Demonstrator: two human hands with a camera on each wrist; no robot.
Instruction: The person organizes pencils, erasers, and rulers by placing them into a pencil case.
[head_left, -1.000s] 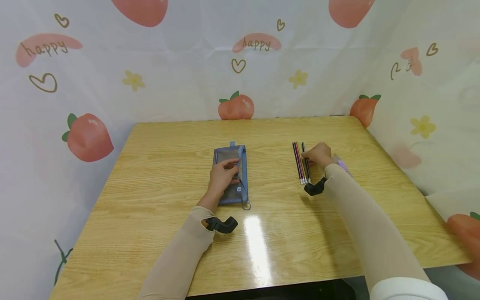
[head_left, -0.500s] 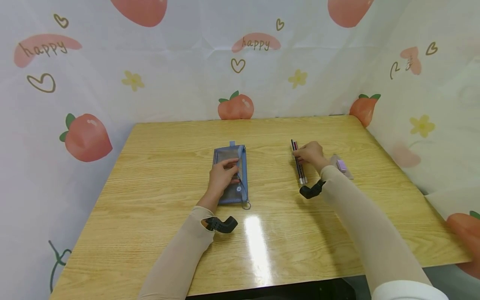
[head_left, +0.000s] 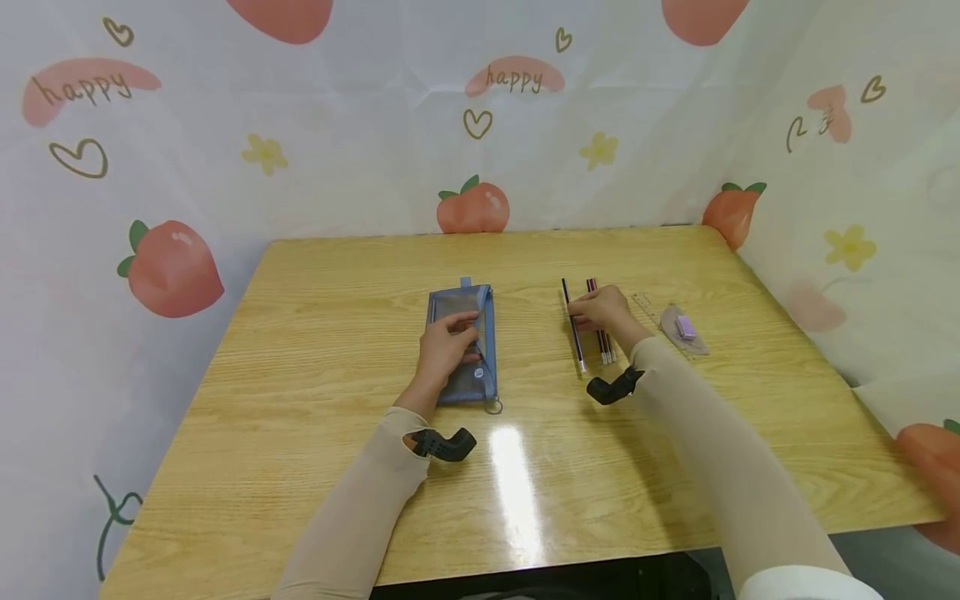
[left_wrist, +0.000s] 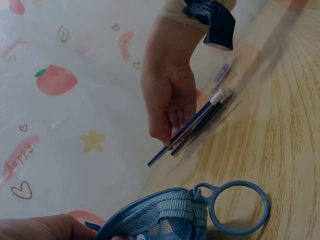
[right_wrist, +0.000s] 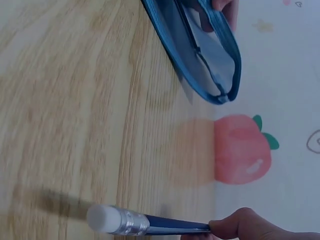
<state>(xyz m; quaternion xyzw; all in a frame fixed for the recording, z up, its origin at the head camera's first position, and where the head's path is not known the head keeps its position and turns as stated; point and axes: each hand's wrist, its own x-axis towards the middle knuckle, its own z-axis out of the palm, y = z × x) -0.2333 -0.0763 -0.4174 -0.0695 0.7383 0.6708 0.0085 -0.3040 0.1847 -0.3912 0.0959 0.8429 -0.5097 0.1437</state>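
Note:
My left hand [head_left: 442,350] pinches the upper edge of a blue mesh zip pencil pouch [head_left: 459,390] lying on the table. In the right wrist view the pouch [right_wrist: 172,57] gapes open along its zip. Between thumb and fingers, my right hand [head_left: 606,310] holds a dark blue pencil [head_left: 577,340] with a white eraser tip, to the right of the pouch. The pencil's eraser end [right_wrist: 105,219] points toward the right wrist camera. Several more pencils [head_left: 606,348] lie side by side just under and right of that hand, partly hidden by it.
Right of the pencils lie a purple eraser [head_left: 686,327] and a clear protractor-like piece [head_left: 699,343], with a clear ruler [head_left: 643,305] beside them. A ring [left_wrist: 239,231] hangs from the pouch's corner. Peach-printed cloth [head_left: 375,167] closes off the wooden table's back.
My right hand has carried one pencil leftward, across the other pencils and away from them toward the pouch. My left hand has stayed on the pouch.

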